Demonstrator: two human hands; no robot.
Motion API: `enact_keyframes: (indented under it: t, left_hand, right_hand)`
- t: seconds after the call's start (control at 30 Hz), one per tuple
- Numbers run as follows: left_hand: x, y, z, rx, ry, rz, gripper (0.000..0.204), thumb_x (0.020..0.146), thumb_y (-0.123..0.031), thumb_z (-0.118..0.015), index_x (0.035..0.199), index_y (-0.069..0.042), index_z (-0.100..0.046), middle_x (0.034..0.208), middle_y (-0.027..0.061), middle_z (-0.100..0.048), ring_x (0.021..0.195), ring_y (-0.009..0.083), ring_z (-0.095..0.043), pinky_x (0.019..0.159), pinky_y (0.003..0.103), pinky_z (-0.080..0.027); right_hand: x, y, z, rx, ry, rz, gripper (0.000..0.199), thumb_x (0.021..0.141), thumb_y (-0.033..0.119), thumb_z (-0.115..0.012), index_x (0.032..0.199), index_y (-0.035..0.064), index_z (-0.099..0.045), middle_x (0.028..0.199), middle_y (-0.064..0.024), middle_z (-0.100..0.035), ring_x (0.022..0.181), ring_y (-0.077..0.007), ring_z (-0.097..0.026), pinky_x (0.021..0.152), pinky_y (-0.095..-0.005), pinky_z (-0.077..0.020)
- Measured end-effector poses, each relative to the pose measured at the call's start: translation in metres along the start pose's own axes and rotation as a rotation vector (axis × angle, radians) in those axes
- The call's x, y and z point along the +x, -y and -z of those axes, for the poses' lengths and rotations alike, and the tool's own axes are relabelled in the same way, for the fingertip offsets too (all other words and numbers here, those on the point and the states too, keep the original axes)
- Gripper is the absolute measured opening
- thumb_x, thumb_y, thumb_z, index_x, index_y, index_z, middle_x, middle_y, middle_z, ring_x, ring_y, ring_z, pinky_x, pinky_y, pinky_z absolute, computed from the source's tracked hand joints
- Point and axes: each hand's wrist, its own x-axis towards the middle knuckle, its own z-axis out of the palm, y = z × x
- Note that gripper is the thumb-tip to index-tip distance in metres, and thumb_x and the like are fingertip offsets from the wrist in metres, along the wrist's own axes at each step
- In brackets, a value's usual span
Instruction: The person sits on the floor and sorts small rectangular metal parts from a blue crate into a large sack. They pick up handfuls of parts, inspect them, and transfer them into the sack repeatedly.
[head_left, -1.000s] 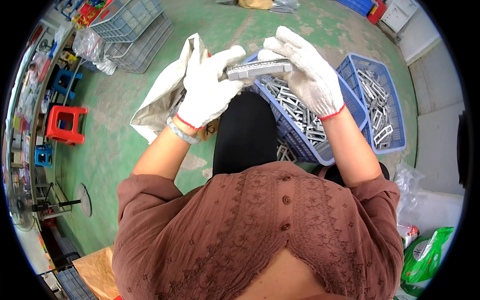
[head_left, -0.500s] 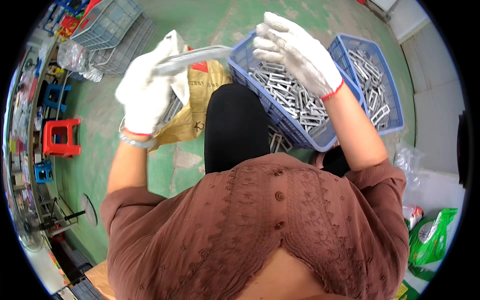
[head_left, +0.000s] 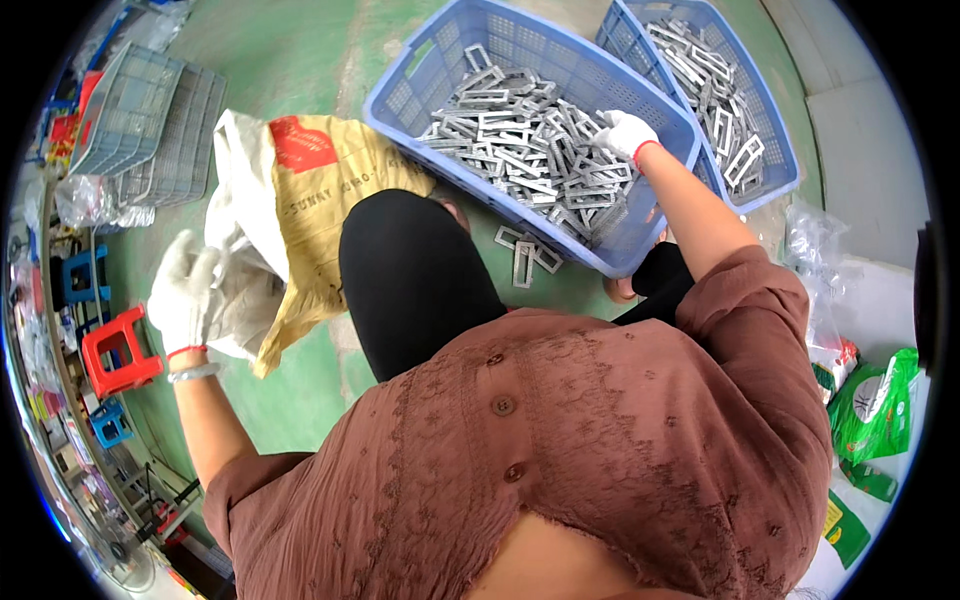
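the gloved left hand (head_left: 183, 293) rests at the mouth of a yellow-and-white sack (head_left: 300, 200) lying on the green floor (head_left: 300, 50), fingers loosely curled against the white lining; whether they pinch anything cannot be told. the gloved right hand (head_left: 626, 133) reaches into the nearer blue basket (head_left: 420, 75), its fingers bent down among the grey metal frames (head_left: 520, 140) heaped inside. a second blue basket (head_left: 775, 150) just beside it holds more frames. two loose frames (head_left: 527, 255) lie on the floor near the black-clad knee (head_left: 410, 270).
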Motion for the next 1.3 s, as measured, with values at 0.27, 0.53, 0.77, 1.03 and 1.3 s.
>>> enact_keyframes:
  t: [0.27,0.53,0.77,1.03,1.3]
  left_hand:
    - [-0.024,-0.188,-0.02,-0.52,-0.075,-0.329,0.04,0.091,0.0,-0.069,0.129,0.008,-0.06,0.119,0.0141,-0.068,0.103,0.0152,-0.064,0.098,0.03,-0.049]
    - [-0.014,-0.221,-0.057,-0.22,0.001,-0.601,0.041,0.081,0.0,-0.077,0.121,0.005,-0.067,0.1,0.0119,-0.072,0.079,0.0118,-0.063,0.121,0.052,-0.023]
    - [0.0,-0.236,-0.071,-0.163,0.087,-0.457,0.04,0.084,-0.004,-0.077,0.123,0.002,-0.067,0.106,0.0123,-0.072,0.087,0.0145,-0.066,0.091,0.031,-0.051]
    - [0.006,-0.248,-0.089,-0.154,0.124,-0.477,0.037,0.086,-0.006,-0.077,0.122,0.001,-0.068,0.107,0.0122,-0.071,0.09,0.0146,-0.067,0.08,0.028,-0.053]
    - [0.008,-0.253,-0.082,-0.13,0.254,-0.408,0.039,0.091,-0.003,-0.071,0.128,0.005,-0.062,0.128,0.0156,-0.065,0.114,0.0182,-0.062,0.097,0.03,-0.049]
  right_hand:
    - [0.01,-0.009,-0.033,-0.166,0.126,-0.279,0.069,0.07,0.033,-0.077,0.132,0.0093,-0.058,0.132,-0.0195,-0.061,0.121,-0.0332,-0.061,0.102,-0.0431,-0.0499]
    - [0.05,0.018,-0.072,-0.181,0.036,-0.311,0.109,0.068,0.043,-0.085,0.154,0.0151,-0.024,0.153,-0.0179,-0.033,0.138,-0.04,-0.038,0.11,-0.0504,-0.0399]
    - [0.068,0.013,-0.079,-0.257,0.007,-0.361,0.112,0.064,0.05,-0.087,0.151,0.0199,-0.023,0.146,-0.0174,-0.041,0.135,-0.0459,-0.037,0.104,-0.0692,-0.0306]
    - [0.077,0.017,-0.1,-0.34,-0.104,-0.308,0.067,0.089,0.033,-0.058,0.15,0.0233,-0.033,0.135,-0.0278,-0.048,0.128,-0.0531,-0.04,0.105,-0.0727,-0.0199]
    - [0.079,0.01,-0.091,-0.323,-0.056,-0.267,0.059,0.092,0.031,-0.057,0.147,0.0251,-0.039,0.139,-0.0262,-0.046,0.13,-0.0501,-0.04,0.104,-0.0744,-0.0232]
